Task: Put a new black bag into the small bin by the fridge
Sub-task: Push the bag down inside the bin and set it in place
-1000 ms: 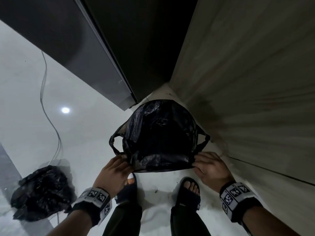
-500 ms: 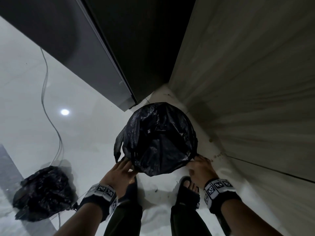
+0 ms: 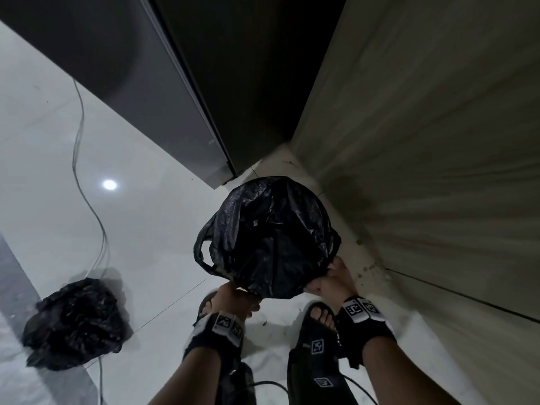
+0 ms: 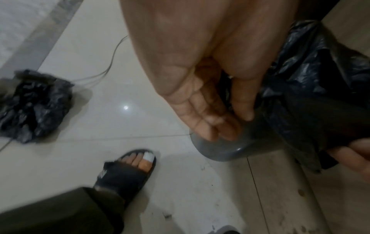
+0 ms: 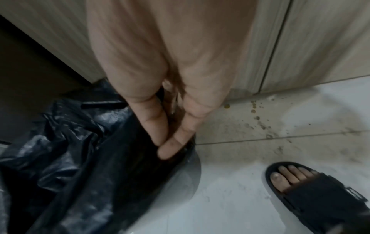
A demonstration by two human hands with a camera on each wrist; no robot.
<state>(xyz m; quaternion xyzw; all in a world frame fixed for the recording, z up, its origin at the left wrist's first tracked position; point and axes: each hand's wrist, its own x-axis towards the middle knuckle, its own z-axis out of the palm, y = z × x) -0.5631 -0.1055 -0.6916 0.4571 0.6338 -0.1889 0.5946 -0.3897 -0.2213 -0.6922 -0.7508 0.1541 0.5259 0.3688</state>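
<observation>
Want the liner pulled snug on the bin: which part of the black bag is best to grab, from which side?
Probably the free handle loop on the left of the black bag, taken from the outside left. It stands clear of the bin as an open loop, so fingers can hook through. The left hand is nearest; the right hand already pinches the hem on the other side.

The bin [image 3: 271, 238] sits boxed between fridge [image 3: 163, 92] and wooden panel [image 3: 423, 141]. Open floor [image 3: 140, 229] lies left; a crumpled bag [image 3: 73, 323] sits there.
</observation>
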